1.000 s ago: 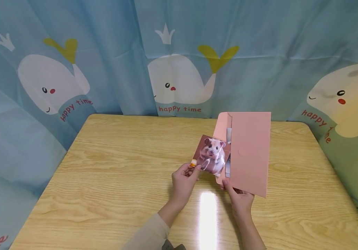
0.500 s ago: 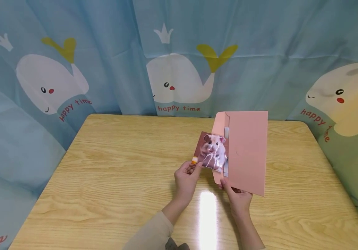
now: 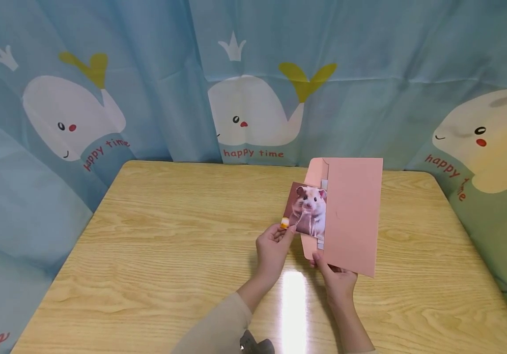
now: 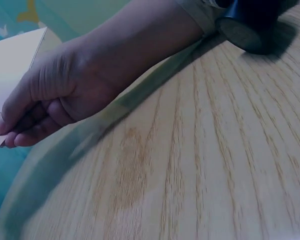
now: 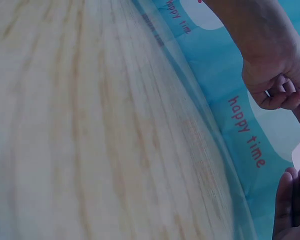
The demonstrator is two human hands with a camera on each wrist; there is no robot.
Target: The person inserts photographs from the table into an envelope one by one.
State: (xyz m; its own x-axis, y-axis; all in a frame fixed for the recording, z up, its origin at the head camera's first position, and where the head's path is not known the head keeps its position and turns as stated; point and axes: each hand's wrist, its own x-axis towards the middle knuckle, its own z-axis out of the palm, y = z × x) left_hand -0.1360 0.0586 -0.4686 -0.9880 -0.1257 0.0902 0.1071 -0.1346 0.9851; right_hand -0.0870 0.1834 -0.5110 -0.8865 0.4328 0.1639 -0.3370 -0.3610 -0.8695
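Note:
A pink envelope (image 3: 352, 216) is held tilted above the wooden table (image 3: 169, 246), its open flap side facing left. My right hand (image 3: 336, 278) pinches its lower corner. A hamster photo (image 3: 308, 209) sticks out of the envelope's left opening, with its right edge hidden inside. My left hand (image 3: 273, 246) pinches the photo's lower left corner, next to a small orange spot on the print. In the left wrist view, a hand (image 4: 64, 95) grips the pale envelope edge (image 4: 14, 55) low over the table.
A blue curtain (image 3: 147, 88) printed with white whales hangs close behind the table and along both sides. A bright glare patch (image 3: 295, 300) lies on the tabletop between my forearms. A dark wrist-worn device (image 4: 250, 22) sits by the beige sleeve.
My left hand has moved right and slightly up, sliding the hamster photo further into the envelope. My right hand and the envelope have barely shifted.

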